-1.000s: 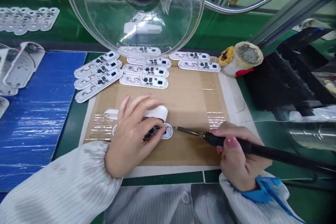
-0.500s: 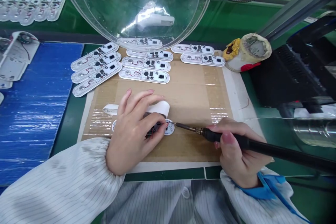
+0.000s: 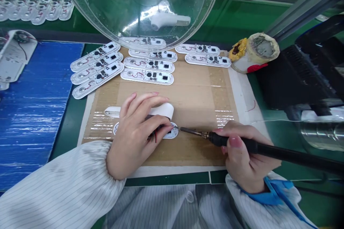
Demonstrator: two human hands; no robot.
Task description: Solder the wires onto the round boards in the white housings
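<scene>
My right hand (image 3: 247, 155) is wrapped round the black handle of a soldering iron (image 3: 231, 142). Its metal tip points left and reaches the right end of a white circuit board (image 3: 172, 134) on the cardboard. Over that board lies my left hand (image 3: 137, 134), thumb and forefinger pinched close to the iron's tip. Thin red and black wires (image 3: 156, 136) run from this pinch; the exact spot they meet the board is hidden by the fingers. A white curved casing (image 3: 165, 110) stands just behind, under my left fingers, mostly covered.
Several finished-looking white boards (image 3: 147, 76) lie in rows at the back of the cardboard (image 3: 199, 96). A clear magnifier lens (image 3: 139, 14) hangs above them. At back right are a round pot (image 3: 262, 52) and a black device (image 3: 290, 75). A blue sheet (image 3: 40, 114) covers the left.
The pinching left fingertips have shifted slightly right, and the red and black wires show more clearly beneath them. The iron's tip stays at the board's right end; the view has moved a little.
</scene>
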